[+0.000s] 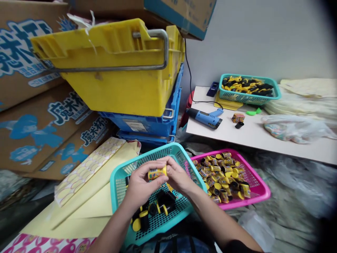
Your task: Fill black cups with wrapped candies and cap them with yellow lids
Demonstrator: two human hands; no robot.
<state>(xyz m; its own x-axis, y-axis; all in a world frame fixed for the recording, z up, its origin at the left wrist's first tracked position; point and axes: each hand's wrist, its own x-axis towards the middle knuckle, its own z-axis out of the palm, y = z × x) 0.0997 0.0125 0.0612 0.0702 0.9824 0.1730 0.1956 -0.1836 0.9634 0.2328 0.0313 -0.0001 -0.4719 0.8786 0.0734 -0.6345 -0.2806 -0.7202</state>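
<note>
Head view: I'm seeing the left hand point(143, 184) and right hand point(179, 174) closing around a labelled cup point(157, 173) above the teal basket point(116, 186); unlabelled cups point(152, 209) are lying there, labelled cups point(221, 177) heaping the pink basket point(259, 191).

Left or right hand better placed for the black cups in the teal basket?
Left, probably: the left hand sits directly above the black cups, while the right hand is farther off, toward the pink basket.

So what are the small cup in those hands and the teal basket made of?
The small cup has a glossy printed label, probably paper or film; underneath is hidden. The teal basket looks like moulded plastic: even colour, slight sheen, fine one-piece mesh.
</note>
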